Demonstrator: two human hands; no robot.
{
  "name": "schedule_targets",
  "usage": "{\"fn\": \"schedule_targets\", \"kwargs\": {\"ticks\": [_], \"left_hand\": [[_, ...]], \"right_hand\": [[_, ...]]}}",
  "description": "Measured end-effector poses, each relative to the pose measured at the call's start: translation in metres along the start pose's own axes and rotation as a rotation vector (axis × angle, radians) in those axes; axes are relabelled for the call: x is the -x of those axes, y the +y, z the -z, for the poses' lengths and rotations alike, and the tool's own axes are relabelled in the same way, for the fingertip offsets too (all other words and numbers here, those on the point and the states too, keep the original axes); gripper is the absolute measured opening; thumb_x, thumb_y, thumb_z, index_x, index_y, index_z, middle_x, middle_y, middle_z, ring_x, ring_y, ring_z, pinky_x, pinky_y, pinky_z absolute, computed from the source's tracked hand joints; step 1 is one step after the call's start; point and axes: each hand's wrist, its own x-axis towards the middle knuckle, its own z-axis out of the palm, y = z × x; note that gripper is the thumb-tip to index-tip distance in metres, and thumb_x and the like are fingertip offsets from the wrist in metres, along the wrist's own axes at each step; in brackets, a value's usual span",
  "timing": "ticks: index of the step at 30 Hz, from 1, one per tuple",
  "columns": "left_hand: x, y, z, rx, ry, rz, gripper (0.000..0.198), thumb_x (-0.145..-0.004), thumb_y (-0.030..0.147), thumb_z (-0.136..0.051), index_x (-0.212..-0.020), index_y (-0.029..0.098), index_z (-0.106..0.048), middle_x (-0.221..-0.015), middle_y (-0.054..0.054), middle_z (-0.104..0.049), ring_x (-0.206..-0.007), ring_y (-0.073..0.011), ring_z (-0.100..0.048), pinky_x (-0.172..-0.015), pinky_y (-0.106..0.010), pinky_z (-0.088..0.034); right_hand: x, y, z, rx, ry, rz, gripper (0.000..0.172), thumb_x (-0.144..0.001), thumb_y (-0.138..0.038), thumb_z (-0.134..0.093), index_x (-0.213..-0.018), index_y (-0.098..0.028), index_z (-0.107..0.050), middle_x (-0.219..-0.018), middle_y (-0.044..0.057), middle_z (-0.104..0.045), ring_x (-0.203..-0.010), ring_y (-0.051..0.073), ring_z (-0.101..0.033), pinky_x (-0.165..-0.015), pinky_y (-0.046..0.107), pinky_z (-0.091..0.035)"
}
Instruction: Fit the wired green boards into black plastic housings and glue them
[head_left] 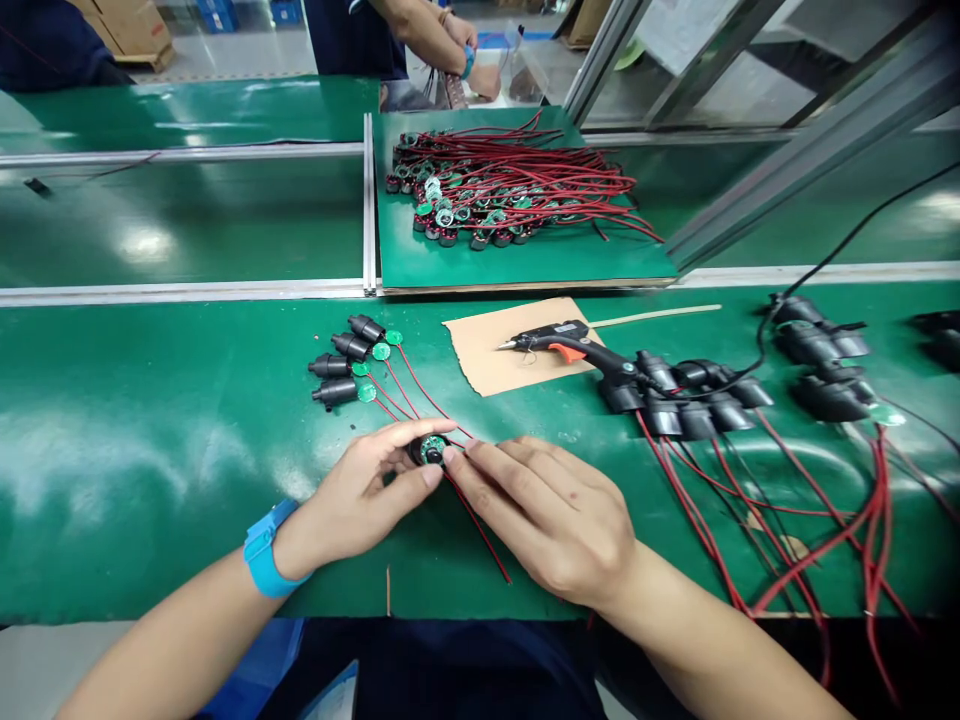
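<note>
Between the fingers and thumb of my left hand [375, 490] is a small black cylindrical housing with a green circuit board [433, 449] at its end, facing up toward me. My right hand [551, 515] is closed in a pinch at the right edge of that board, on the red wire [480, 528] that trails from it toward the front of the bench. Just beyond my hands lie several black housings [334, 392], each with a round green board [367, 393] and a red wire. A blue band [270, 550] circles my left wrist.
A hot glue gun [555, 338] lies on a cardboard piece [480, 365], its cable running right. More black housings with red wires [727, 480] sit at the right. A raised green board [427, 268] bears many wired parts. Across the bench stands a co-worker [420, 30].
</note>
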Motion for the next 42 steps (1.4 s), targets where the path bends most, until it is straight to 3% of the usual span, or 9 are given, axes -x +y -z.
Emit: {"fn": "schedule_targets", "kwargs": {"ticks": [4, 9, 12, 19, 24, 29, 32, 38, 42], "left_hand": [[-0.001, -0.004, -0.002, 0.025, 0.037, 0.034, 0.029, -0.099, 0.03, -0.054, -0.124, 0.023, -0.069, -0.085, -0.003, -0.071, -0.064, -0.0142, -0.06, -0.06, -0.027, -0.052], [-0.002, -0.009, -0.003, 0.047, 0.078, 0.01, 0.028, -0.099, 0.031, -0.054, -0.122, 0.021, -0.067, -0.094, -0.006, -0.073, -0.076, -0.0165, -0.064, -0.066, -0.028, -0.054], [-0.002, -0.008, -0.003, 0.027, 0.089, 0.002, 0.026, -0.098, 0.027, -0.054, -0.119, 0.021, -0.068, -0.101, -0.007, -0.074, -0.082, -0.0175, -0.067, -0.07, -0.029, -0.056], [0.0, 0.0, -0.005, -0.01, 0.123, -0.002, 0.027, -0.093, 0.02, -0.056, -0.117, 0.02, -0.07, -0.107, -0.005, -0.075, -0.089, -0.018, -0.069, -0.075, -0.028, -0.056], [0.002, 0.001, -0.001, -0.022, 0.112, -0.128, 0.03, -0.095, 0.018, -0.057, -0.121, 0.021, -0.07, -0.119, -0.005, -0.073, -0.11, -0.0197, -0.066, -0.097, -0.032, -0.051], [0.005, -0.004, 0.005, 0.088, 0.032, -0.268, 0.045, -0.1, 0.051, -0.05, -0.134, 0.026, -0.066, -0.131, -0.006, -0.068, -0.123, -0.0254, -0.06, -0.108, -0.037, -0.044], [0.007, -0.007, 0.004, 0.172, 0.033, -0.288, 0.061, -0.098, 0.067, -0.04, -0.134, 0.027, -0.068, -0.134, -0.007, -0.066, -0.126, -0.0296, -0.058, -0.109, -0.04, -0.044], [0.014, -0.005, 0.0, 0.108, 0.004, -0.338, 0.068, -0.097, 0.072, -0.034, -0.142, 0.029, -0.061, -0.141, -0.008, -0.061, -0.131, -0.031, -0.055, -0.113, -0.044, -0.043], [0.015, -0.003, 0.0, -0.112, -0.148, -0.363, 0.073, -0.099, 0.072, -0.026, -0.156, 0.03, -0.042, -0.154, -0.007, -0.051, -0.141, -0.0299, -0.048, -0.119, -0.044, -0.04]], "right_hand": [[-0.001, -0.003, -0.002, -0.012, 0.001, -0.011, 0.02, -0.093, -0.006, -0.063, -0.109, -0.01, -0.074, -0.096, 0.012, -0.08, -0.08, 0.023, -0.075, -0.074, 0.037, -0.063], [-0.001, -0.002, -0.004, -0.296, -0.013, -0.369, 0.029, -0.095, -0.01, -0.064, -0.123, -0.02, -0.064, -0.095, 0.004, -0.08, -0.078, 0.016, -0.076, -0.073, 0.028, -0.063], [-0.001, -0.006, -0.005, -0.424, 0.002, -0.452, 0.028, -0.093, -0.011, -0.069, -0.118, -0.023, -0.062, -0.093, 0.001, -0.079, -0.074, 0.014, -0.076, -0.071, 0.025, -0.063], [0.002, -0.02, -0.01, -0.498, 0.079, -0.378, 0.031, -0.089, -0.003, -0.07, -0.115, -0.02, -0.062, -0.091, 0.0, -0.079, -0.075, 0.011, -0.074, -0.073, 0.022, -0.061], [0.001, -0.017, -0.001, -0.505, 0.026, -0.395, 0.034, -0.09, -0.007, -0.071, -0.12, -0.019, -0.061, -0.096, 0.001, -0.079, -0.076, 0.014, -0.075, -0.07, 0.025, -0.06], [0.005, -0.013, 0.01, -0.452, -0.01, -0.377, 0.034, -0.091, -0.012, -0.074, -0.122, -0.016, -0.061, -0.102, 0.003, -0.078, -0.086, 0.012, -0.074, -0.079, 0.021, -0.058], [0.007, -0.014, 0.014, -0.377, -0.018, -0.323, 0.034, -0.09, -0.015, -0.077, -0.121, -0.015, -0.063, -0.102, 0.004, -0.078, -0.084, 0.012, -0.072, -0.075, 0.024, -0.057], [-0.002, -0.024, 0.022, -0.05, -0.043, -0.183, 0.037, -0.092, -0.012, -0.069, -0.128, -0.014, -0.066, -0.11, 0.011, -0.078, -0.086, 0.024, -0.072, -0.07, 0.037, -0.055], [-0.002, -0.031, 0.024, 0.039, -0.097, -0.144, 0.031, -0.099, -0.013, -0.054, -0.126, -0.017, -0.068, -0.108, 0.01, -0.078, -0.085, 0.023, -0.073, -0.067, 0.035, -0.055]]}}
